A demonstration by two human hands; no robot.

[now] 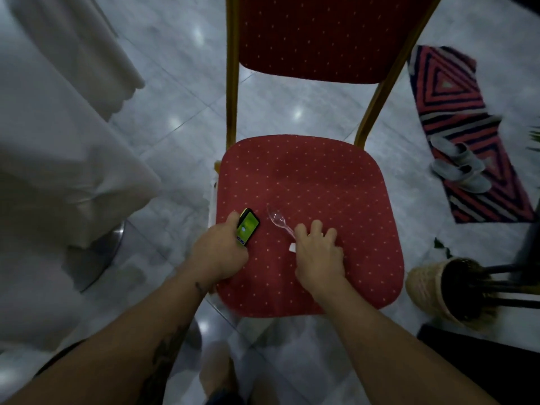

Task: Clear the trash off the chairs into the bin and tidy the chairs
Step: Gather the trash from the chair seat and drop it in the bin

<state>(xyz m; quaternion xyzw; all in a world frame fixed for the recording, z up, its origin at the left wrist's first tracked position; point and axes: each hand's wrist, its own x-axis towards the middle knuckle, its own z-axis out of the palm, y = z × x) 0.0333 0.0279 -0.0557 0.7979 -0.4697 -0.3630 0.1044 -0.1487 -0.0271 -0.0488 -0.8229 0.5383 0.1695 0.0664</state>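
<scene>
From my end: left hand (219, 254) curled tight round green packet (249, 230), front-left of red chair seat (321, 182); right hand (320, 257) clawed over clear plastic spoon (278, 220) handle beside it, can't tell if gripping.

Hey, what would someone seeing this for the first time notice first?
The red dotted chair seat fills the middle. At its near edge the left hand grips a small green and black box, while the right hand covers the handle of a clear plastic spoon. A striped rug with grey slippers lies to the right.
</scene>
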